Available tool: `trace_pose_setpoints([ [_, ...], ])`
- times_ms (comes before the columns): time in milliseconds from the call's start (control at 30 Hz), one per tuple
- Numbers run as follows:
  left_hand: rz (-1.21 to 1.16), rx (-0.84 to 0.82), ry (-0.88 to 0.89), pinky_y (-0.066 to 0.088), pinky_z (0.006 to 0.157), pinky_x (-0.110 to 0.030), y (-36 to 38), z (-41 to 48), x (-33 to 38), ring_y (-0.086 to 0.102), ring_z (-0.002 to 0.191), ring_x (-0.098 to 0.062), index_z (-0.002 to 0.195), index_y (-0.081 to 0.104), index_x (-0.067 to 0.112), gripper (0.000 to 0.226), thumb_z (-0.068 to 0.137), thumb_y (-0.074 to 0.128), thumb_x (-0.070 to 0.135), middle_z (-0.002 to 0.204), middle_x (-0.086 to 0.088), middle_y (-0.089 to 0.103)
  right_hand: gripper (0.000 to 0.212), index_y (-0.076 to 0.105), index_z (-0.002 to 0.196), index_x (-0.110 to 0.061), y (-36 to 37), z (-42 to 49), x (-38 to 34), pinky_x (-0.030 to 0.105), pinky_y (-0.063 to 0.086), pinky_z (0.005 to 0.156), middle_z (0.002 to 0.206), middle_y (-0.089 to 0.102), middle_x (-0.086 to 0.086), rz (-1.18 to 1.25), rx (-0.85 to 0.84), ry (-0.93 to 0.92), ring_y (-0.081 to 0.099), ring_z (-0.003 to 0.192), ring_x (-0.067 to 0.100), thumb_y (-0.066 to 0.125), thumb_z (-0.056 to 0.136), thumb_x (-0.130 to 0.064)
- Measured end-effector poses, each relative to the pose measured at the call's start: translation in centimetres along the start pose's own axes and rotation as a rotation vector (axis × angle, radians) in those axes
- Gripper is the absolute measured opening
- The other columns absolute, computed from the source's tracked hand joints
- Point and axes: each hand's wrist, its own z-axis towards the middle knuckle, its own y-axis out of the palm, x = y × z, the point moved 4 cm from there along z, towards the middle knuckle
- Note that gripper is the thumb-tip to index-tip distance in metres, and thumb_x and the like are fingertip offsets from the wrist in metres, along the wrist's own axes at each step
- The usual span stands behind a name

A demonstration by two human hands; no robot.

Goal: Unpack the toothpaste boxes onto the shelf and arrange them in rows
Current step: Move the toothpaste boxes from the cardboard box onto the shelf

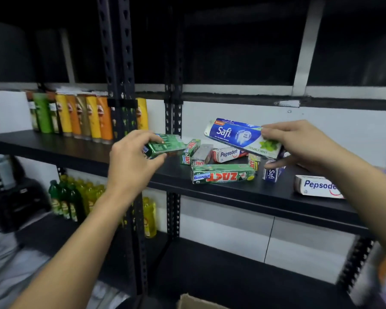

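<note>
Green box (165,145) is gripped by the left hand (129,162), Safi box (239,136) pinched by the right hand (299,146), above loose boxes (223,174) heaped on the shelf (76,148).

Green box (163,145), blue-white Safi box (241,137), black shelf (276,192)

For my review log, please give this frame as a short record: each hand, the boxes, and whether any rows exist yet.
left hand: grips a green box left of the pile
right hand: pinches the blue Safi box by one end, raised over the pile
shelf: black, middle level
pile: Zact Whitening box, Pepsodent box, small Safi box, lying at mixed angles
apart: second Pepsodent box, far right
rows: none formed yet
neighbours: upright packs in a row, left bay
</note>
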Motion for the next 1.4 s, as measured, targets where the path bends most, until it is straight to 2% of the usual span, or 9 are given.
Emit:
trace_pose_setpoints([
  [233, 0.3, -0.236, -0.06, 0.049, 0.093, -0.046, 10.3, 0.9, -5.2, 0.053, 0.119, -0.031, 0.114, 0.068, 0.012, 0.035, 0.08, 0.078, 0.008, 0.131, -0.007, 0.06, 0.019, 0.07, 0.109, -0.008, 1.6, 4.8, 1.8, 0.048, 0.061, 0.065, 0.11, 0.069, 0.013, -0.041, 0.021, 0.083, 0.068, 0.094, 0.029, 0.062, 0.095, -0.02],
  [367, 0.228, -0.491, -0.082, 0.043, 0.108, -0.04, 14.7, 0.5, -7.0, 0.045, 0.135, -0.022, 0.141, 0.054, 0.023, 0.066, 0.083, 0.069, 0.052, 0.148, -0.001, 0.049, 0.021, 0.07, 0.109, -0.008, 2.0, 7.7, 3.1, 0.048, 0.061, 0.066, 0.107, 0.07, 0.014, -0.079, 0.054, 0.091, 0.069, 0.089, 0.028, 0.061, 0.096, -0.021],
  [567, -0.076, -0.25, -0.266, 0.049, 0.096, -0.037, 15.7, 4.2, -8.2, 0.059, 0.115, -0.018, 0.136, 0.056, 0.025, 0.055, 0.088, 0.054, 0.052, 0.131, 0.004, 0.063, 0.021, 0.069, 0.108, -0.012, 1.9, 13.3, 4.9, 0.049, 0.061, 0.065, 0.103, 0.07, 0.013, -0.201, 0.131, 0.1, 0.069, 0.084, 0.029, 0.063, 0.095, -0.027],
  [733, -0.309, -0.286, -0.616, 0.044, 0.1, -0.039, 18.2, 4.2, -12.0, 0.056, 0.119, -0.021, 0.136, 0.054, 0.031, 0.054, 0.086, 0.044, 0.051, 0.132, 0.0, 0.062, 0.026, 0.065, 0.116, -0.016, 2.3, 18.6, 6.2, 0.043, 0.061, 0.065, 0.107, 0.069, 0.014, -0.351, 0.166, 0.041, 0.069, 0.084, 0.027, 0.062, 0.095, -0.03],
  [933, -0.147, -0.332, -0.421, 0.051, 0.085, -0.039, 18.9, 3.4, -12.2, 0.063, 0.103, -0.024, 0.125, 0.059, 0.047, 0.052, 0.077, 0.039, 0.051, 0.119, 0.01, 0.069, 0.038, 0.061, 0.131, -0.013, 4.5, 24.5, 6.9, 0.017, 0.045, 0.059, 0.131, 0.061, 0.01, -0.608, 0.22, -0.119, 0.055, 0.099, 0.017, 0.059, 0.098, -0.03],
  [1033, -0.111, -0.315, -0.372, 0.051, 0.088, -0.038, 19.1, 3.3, -12.1, 0.063, 0.106, -0.017, 0.124, 0.059, 0.046, 0.05, 0.079, 0.038, 0.051, 0.14, 0.029, 0.051, 0.038, 0.062, 0.13, -0.01, 6.2, 27.0, 7.6, 0.026, 0.049, 0.085, 0.133, 0.061, 0.009, -0.622, 0.24, -0.122, 0.059, 0.113, 0.024, 0.059, 0.097, -0.029],
  [1133, -0.095, -0.293, -0.336, 0.053, 0.082, -0.036, 19.4, 3.4, -12.2, 0.066, 0.097, -0.022, 0.125, 0.058, 0.045, 0.05, 0.08, 0.038, 0.051, 0.142, 0.031, 0.048, 0.037, 0.061, 0.13, -0.009, 8.0, 29.2, 8.8, 0.019, 0.037, 0.081, 0.136, 0.059, 0.008, -0.67, 0.216, -0.101, 0.054, 0.122, 0.022, 0.057, 0.098, -0.028],
  [1267, -0.075, -0.285, -0.308, 0.048, 0.079, -0.034, 19.6, 3.3, -12.4, 0.065, 0.098, -0.022, 0.127, 0.058, 0.044, 0.053, 0.079, 0.037, 0.052, 0.142, 0.031, 0.047, 0.034, 0.06, 0.13, -0.014, 10.3, 31.4, 10.8, 0.024, 0.04, 0.08, 0.132, 0.059, 0.011, -0.694, 0.052, -0.06, 0.057, 0.107, 0.024, 0.051, 0.1, -0.026],
  [1400, -0.068, -0.279, -0.301, 0.046, 0.084, -0.033, 19.6, 3.3, -12.4, 0.058, 0.115, -0.012, 0.128, 0.057, 0.045, 0.055, 0.079, 0.035, 0.052, 0.142, 0.031, 0.048, 0.037, 0.053, 0.138, -0.015, 11.4, 32.6, 11.5, 0.035, 0.044, 0.098, 0.139, 0.055, 0.012, -0.783, -0.147, -0.007, 0.054, 0.122, 0.028, 0.048, 0.101, -0.02],
])
